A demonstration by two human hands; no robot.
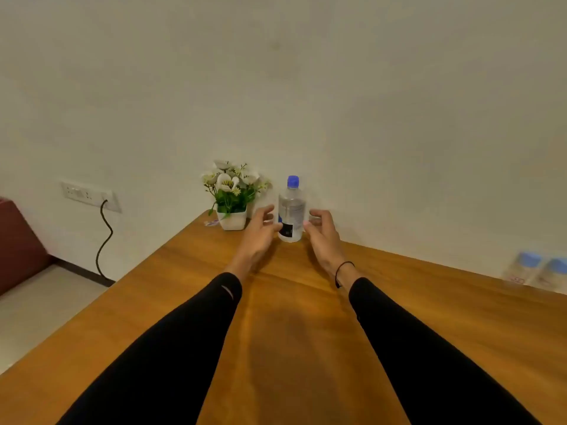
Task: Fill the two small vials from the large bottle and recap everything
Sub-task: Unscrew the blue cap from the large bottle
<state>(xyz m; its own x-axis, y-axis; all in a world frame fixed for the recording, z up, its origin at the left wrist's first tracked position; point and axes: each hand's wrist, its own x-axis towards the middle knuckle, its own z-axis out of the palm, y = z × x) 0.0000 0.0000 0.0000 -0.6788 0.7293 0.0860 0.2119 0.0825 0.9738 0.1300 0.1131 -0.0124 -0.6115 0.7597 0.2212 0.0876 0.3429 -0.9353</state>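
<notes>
Blue-capped clear plastic bottle (291,210) upright on wooden bench (184,286) | left hand (260,233) open — right hand (320,231) open, flanking it, neither gripping.

two vials (540,273) blurred, cut off at right edge

Dim, warm indoor light; soft shadow darkens the worktop (294,348) toward six o'clock; wide-angle bending, and blur at three o'clock.
</notes>
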